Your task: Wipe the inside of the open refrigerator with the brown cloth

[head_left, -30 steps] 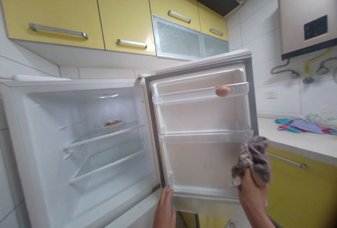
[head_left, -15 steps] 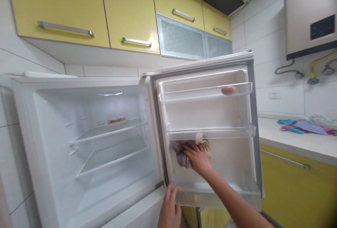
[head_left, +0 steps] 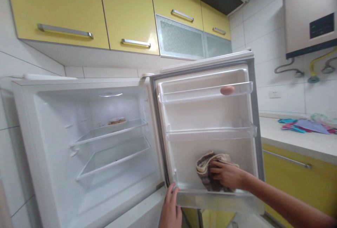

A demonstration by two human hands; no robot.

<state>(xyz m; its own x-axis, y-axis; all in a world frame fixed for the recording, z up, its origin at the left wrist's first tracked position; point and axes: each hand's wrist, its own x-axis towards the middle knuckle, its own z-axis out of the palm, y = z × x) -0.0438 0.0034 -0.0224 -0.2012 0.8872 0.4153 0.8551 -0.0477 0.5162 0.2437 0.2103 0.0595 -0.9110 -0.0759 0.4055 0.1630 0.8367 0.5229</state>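
My right hand presses a brown and beige cloth against the inner face of the open fridge door, just above the bottom door shelf. Its fingers are bent into the folds, and part of the cloth is hidden under them. At the lower left corner of the door, my left hand rests its fingers on the end of that bottom shelf; the fingers are extended and slightly apart. An egg lies in the top door shelf. The middle door shelf sits between the two.
The fridge compartment stands open at left, with glass shelves and a small food package on the upper one. Yellow cupboards hang above. Colourful cloths or bags lie on the right counter, below a water heater.
My right hand has moved the cloth down and to the right across the door's inner face, from below the middle shelf to just above the bottom one. My left hand stays put.
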